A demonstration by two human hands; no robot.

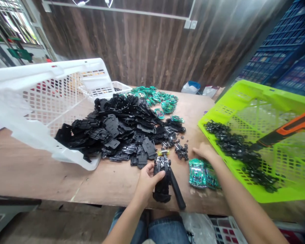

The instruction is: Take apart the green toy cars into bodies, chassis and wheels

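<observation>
Holding the black chassis near the front of the desk, the left hand clamps its side between thumb and fingers, just beside a black handle; a firm, level grip, with the thumb clear of the wheels, should serve best. The right hand is beyond the green shells, near the loose wheelsets, and I cannot tell whether its fingers are apart or closed on something.

The wooden tabletop carries heaped black chassis plates, green toy-car bodies behind them, wheel-and-axle sets, two green car shells nearer the front edge, a black-handled tool, a white basket and a lime-green basket.
</observation>
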